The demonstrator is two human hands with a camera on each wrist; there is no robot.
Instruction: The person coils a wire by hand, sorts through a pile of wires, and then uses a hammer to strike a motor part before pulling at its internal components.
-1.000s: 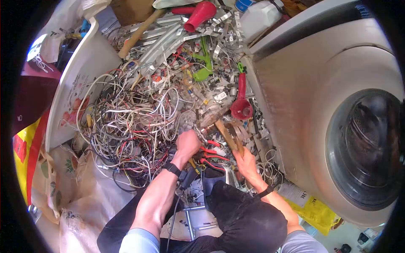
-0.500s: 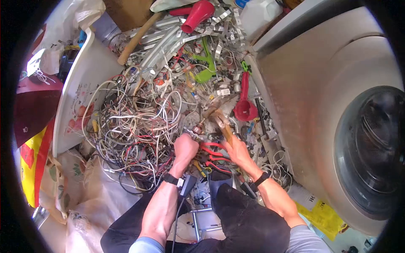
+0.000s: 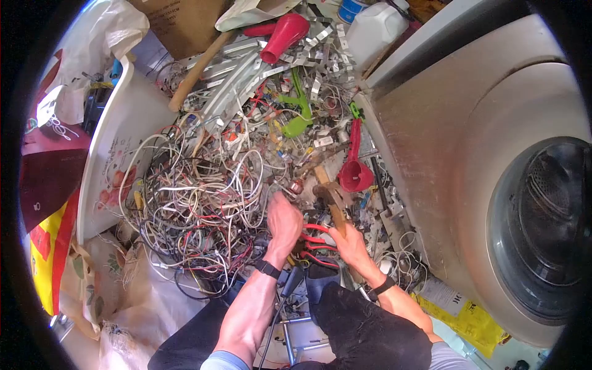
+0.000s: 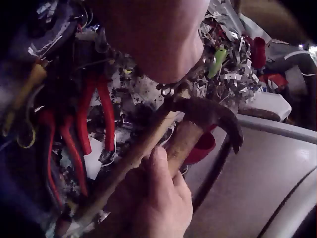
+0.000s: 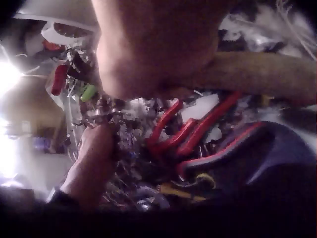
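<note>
My left hand (image 3: 285, 223) is curled round a small metal part with a coppery end (image 3: 296, 186), in the middle of the scrap. Just right of it, my right hand (image 3: 350, 243) grips the wooden handle of a claw hammer (image 3: 338, 216). The hammer's dark head (image 4: 210, 115) stands above my right hand (image 4: 166, 198) in the left wrist view. A second wooden handle (image 4: 131, 158) runs slantwise beneath that hammer. Between my hands lie red-handled pliers (image 3: 317, 239). My left fingertips are mostly hidden.
Tangled cables (image 3: 197, 197) lie at left beside a white plastic panel (image 3: 114, 154). Metal strips (image 3: 231, 74), a green plastic piece (image 3: 298, 114), a red dryer-like shell (image 3: 287, 37) and a red scoop-shaped part (image 3: 354, 176) lie beyond. A washing machine front (image 3: 456, 135) stands at right.
The head view has shifted a little. My left hand has moved slightly right with the metal part near its fingers. The hammer head now shows clearly above my right hand, close to my left.
</note>
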